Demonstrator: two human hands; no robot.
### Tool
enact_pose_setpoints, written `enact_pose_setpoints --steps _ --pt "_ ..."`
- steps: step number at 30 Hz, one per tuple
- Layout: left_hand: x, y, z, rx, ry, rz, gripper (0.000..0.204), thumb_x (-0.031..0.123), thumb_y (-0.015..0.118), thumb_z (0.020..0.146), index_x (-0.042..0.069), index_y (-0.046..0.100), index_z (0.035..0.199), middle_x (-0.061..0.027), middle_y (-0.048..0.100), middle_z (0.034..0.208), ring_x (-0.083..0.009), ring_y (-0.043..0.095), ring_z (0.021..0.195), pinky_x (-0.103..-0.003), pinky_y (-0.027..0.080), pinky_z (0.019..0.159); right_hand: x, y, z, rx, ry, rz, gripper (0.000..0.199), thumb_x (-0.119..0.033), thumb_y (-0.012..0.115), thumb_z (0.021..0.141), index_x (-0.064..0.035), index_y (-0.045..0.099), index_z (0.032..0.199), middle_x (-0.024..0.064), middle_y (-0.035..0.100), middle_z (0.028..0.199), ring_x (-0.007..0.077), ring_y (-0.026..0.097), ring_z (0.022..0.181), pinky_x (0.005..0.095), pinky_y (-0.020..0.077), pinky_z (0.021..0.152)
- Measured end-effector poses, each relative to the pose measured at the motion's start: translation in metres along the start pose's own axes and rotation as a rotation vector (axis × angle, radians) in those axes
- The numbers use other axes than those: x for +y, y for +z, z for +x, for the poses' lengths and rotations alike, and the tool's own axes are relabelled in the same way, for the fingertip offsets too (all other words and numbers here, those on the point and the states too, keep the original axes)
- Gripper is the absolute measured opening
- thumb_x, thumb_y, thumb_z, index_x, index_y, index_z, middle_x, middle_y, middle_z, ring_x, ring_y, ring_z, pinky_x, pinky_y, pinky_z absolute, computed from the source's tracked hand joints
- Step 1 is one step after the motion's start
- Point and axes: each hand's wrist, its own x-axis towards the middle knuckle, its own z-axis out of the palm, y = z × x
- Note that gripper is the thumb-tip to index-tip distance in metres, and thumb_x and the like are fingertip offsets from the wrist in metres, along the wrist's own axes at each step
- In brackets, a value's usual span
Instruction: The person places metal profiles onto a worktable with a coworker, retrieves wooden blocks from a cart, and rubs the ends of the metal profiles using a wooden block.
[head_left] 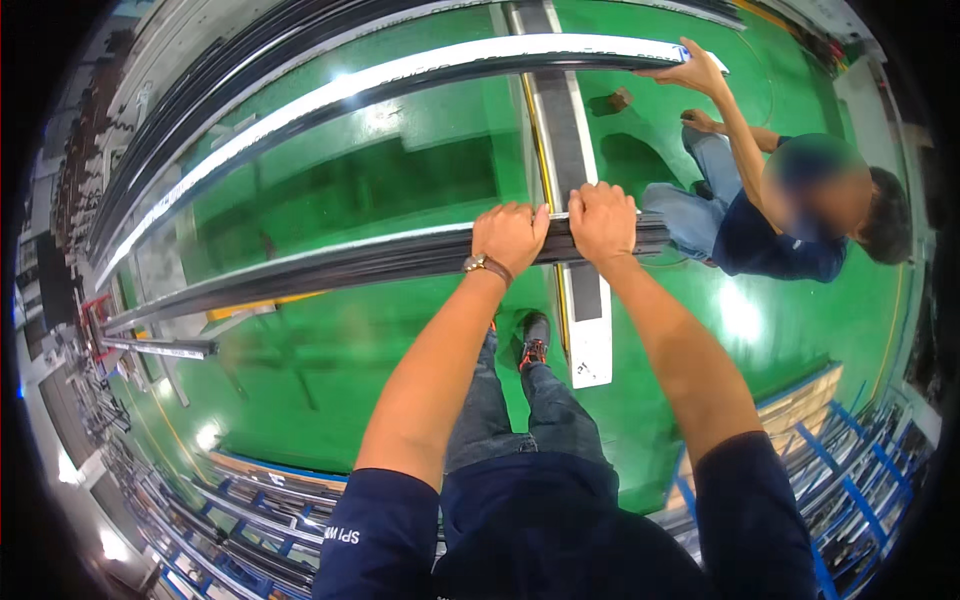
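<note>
A long, dark, ribbed profile (370, 262) with a pale upper edge runs from the far left to just past my hands. My left hand (508, 238) is closed over it, thumb toward the right. Close beside it, my right hand (603, 222) wraps over the same profile near its right end. Beneath both hands, the profile crosses a white support beam (590, 345) with a dark top strip. Farther off, a second long profile (420, 65) with a printed white film lies across the same beam. What my fingers touch underneath is hidden.
A co-worker in a dark shirt (780, 240) crouches at the right, one hand (695, 72) on the second profile's end. More dark profiles (265, 65) lie at the far left. Blue racks (850, 500) stand at the lower right, and loaded racks (240, 520) at the lower left. The floor (370, 390) is green.
</note>
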Motion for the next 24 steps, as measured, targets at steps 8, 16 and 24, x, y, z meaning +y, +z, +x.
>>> enact_pose_setpoints --steps 8,16,24 --pt "-0.204 -0.097 -0.059 0.072 -0.046 0.302 0.052 0.044 0.051 0.104 0.007 0.073 0.075 -0.0152 0.072 0.078 -0.0373 0.071 0.079 -0.051 0.054 0.076 -0.003 0.014 -0.005 0.146 -0.078 -0.018 0.023 -0.03 0.06 0.101 -0.0114 0.066 0.089 0.0082 0.065 0.09 0.0317 0.06 0.091 0.0493 0.0434 0.08" --pt "-0.222 -0.106 -0.057 0.081 0.082 0.265 0.046 0.039 0.055 0.099 0.008 0.07 0.067 -0.0124 0.072 0.073 -0.0333 0.069 0.074 -0.046 0.047 0.082 -0.202 0.039 0.0 -0.195 -0.114 0.079 0.054 -0.045 0.044 0.109 -0.0082 0.075 0.083 0.0138 0.075 0.086 0.0343 0.071 0.087 0.0498 0.0507 0.082" --pt "-0.224 -0.11 -0.062 -0.018 -0.032 0.165 0.05 0.042 0.055 0.098 0.005 0.074 0.07 -0.0177 0.073 0.076 -0.0355 0.07 0.073 -0.049 0.053 0.077 -0.224 0.051 0.004 -0.249 -0.054 0.031 0.056 -0.043 0.041 0.111 -0.0106 0.076 0.082 0.0125 0.076 0.087 0.0337 0.073 0.083 0.0481 0.0539 0.083"
